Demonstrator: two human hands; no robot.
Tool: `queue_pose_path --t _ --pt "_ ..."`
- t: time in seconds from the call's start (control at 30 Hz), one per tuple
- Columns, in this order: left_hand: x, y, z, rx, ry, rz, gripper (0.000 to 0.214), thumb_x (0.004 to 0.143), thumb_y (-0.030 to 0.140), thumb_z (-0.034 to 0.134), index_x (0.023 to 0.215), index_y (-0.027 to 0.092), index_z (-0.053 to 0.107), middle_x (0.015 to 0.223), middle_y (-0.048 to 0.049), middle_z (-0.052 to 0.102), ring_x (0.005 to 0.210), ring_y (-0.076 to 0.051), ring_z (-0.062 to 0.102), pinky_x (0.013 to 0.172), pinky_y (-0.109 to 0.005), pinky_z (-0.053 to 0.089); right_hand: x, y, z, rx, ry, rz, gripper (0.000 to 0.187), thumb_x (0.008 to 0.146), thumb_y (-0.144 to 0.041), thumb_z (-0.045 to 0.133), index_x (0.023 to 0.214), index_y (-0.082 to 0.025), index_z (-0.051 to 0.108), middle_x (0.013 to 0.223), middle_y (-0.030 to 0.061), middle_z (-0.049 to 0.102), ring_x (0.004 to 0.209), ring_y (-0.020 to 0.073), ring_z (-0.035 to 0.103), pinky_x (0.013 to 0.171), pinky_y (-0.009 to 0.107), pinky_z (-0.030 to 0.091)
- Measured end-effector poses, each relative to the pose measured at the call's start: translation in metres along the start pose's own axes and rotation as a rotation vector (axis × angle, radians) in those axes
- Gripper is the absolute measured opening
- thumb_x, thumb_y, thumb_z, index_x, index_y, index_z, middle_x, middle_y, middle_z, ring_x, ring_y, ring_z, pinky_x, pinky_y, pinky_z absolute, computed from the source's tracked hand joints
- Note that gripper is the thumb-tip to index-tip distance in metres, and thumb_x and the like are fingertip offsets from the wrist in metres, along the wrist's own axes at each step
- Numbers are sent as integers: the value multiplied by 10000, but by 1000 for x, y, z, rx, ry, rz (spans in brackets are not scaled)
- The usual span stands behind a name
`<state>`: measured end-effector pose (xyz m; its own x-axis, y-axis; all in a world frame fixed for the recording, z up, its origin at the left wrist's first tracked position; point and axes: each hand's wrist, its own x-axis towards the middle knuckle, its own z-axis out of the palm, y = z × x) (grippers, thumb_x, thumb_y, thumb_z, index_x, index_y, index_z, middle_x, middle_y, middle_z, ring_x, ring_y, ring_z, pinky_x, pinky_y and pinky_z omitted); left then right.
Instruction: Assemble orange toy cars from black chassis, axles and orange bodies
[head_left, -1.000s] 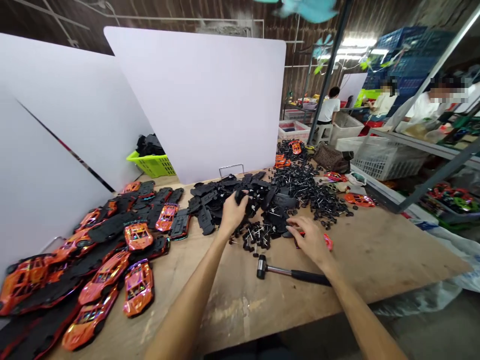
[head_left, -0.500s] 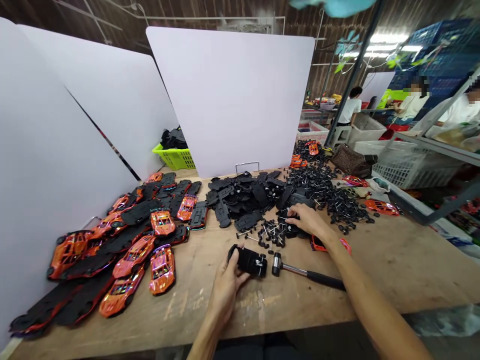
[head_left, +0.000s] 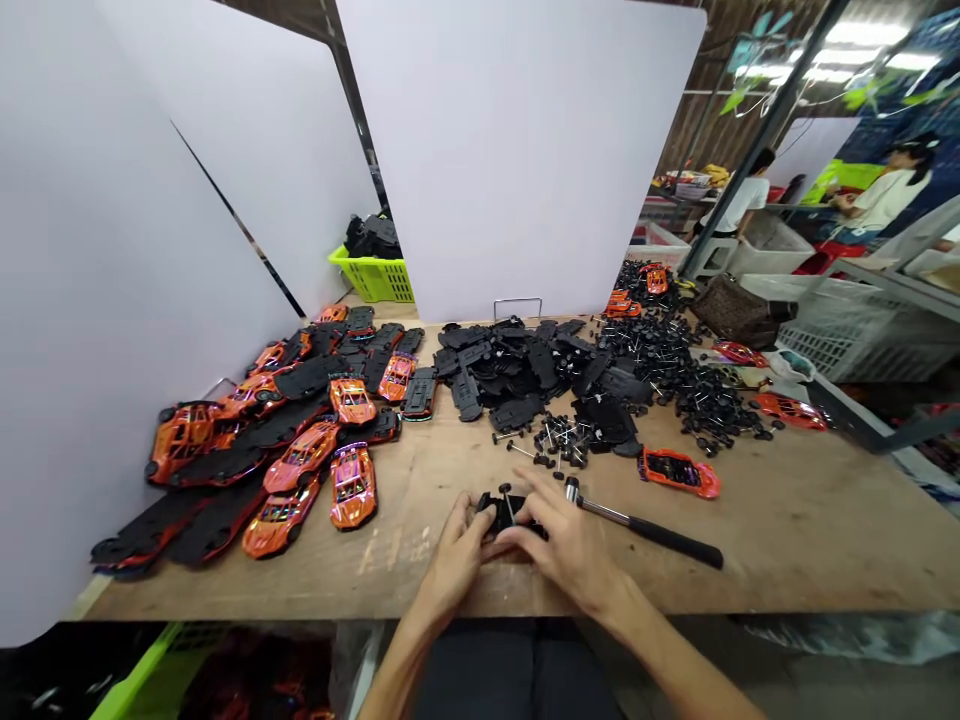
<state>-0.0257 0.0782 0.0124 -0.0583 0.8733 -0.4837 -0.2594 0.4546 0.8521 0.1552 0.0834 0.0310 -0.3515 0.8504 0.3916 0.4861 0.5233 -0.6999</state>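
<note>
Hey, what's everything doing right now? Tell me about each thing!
Left hand: holding the chassis.
Right hand: pressing on the chassis.
Black toy car chassis: held between both hands, axle pins sticking up.
Mallet: lying on the table, untouched.
Orange car shell: lying hollow side up.
Pink-orange toy car: lying top side up.
Wheels: loose in a heap.

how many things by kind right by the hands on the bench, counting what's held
Black plastic toy car chassis, held between left hand and right hand: 1
Glossy orange toy car body: 1
Black-headed mallet with steel shaft and black grip: 1
Total: 3
</note>
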Motion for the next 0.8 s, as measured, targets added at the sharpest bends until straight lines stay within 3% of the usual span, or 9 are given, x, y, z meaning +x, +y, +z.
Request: queue_pose_path --t 0.1,0.17,0.33,0.43,0.53,0.6,0.67,0.73,0.8 --pt "-7 -2 -6 119 -35 94 418 728 511 803 944 200 625 991 -60 714 1015 -255 676 877 -338 560 -9 -4 33 81 -18 22 191 873 -163 774 853 -222 594 1367 132 675 1315 293 616 1098 454 520" --pt "-10 -5 -8 134 -80 130 406 761 554 772 905 205 621 919 -41 698 975 -241 663 871 -331 553 -12 -4 43 112 19 79 277 813 -138 813 976 -233 610 1257 107 712 1221 284 661 1042 440 553" --pt "-9 -14 -8 188 -89 197 418 763 541 804 930 204 622 854 1 657 866 -188 645 824 -285 559 -13 -14 38 27 53 102 728 768 -196 848 1401 -254 494 1307 114 665 1223 298 637 1070 471 529" --pt "-6 -14 -8 143 -13 123 459 672 484 889 916 210 612 857 8 658 878 -199 672 769 -281 599 -11 -5 -4 -118 20 58 801 787 -321 866 1476 -280 460 1422 122 619 1318 321 583 1139 505 465" --pt "-5 -9 -10 29 -46 22 464 673 428 905 947 216 598 966 -5 702 974 -219 710 819 -321 647 -15 29 -81 -403 133 195 602 895 -331 765 1445 -291 523 1451 132 597 1360 336 537 1154 544 414" --pt "-6 -6 -9 -9 -81 -7 440 696 393 899 962 207 602 1010 -16 716 1001 -221 724 855 -337 657 -22 57 -134 -593 69 351 704 870 -290 772 1503 -245 468 1491 184 553 1404 380 475 1147 607 384" --pt "-7 -4 -8 -13 -94 -19 418 717 375 889 965 195 605 1015 -24 721 1007 -223 732 853 -330 663 -26 80 -173 -630 -120 448 764 844 -195 739 1539 -203 423 1505 214 536 1410 398 470 1136 642 377" --pt "-8 -3 -5 -1 -84 -29 407 735 361 879 981 195 601 1006 -22 727 1005 -216 740 846 -311 664 -27 90 -195 -568 -242 427 822 800 -130 718 1556 -200 402 1498 189 552 1382 358 517 1143 578 412" --pt "-9 -2 -1 11 -53 -35 433 719 353 891 990 207 587 966 -8 737 978 -207 751 829 -292 663 -28 89 -203 -441 -198 340 865 790 -154 722 1576 -239 372 1469 130 578 1310 286 586 1118 459 477"
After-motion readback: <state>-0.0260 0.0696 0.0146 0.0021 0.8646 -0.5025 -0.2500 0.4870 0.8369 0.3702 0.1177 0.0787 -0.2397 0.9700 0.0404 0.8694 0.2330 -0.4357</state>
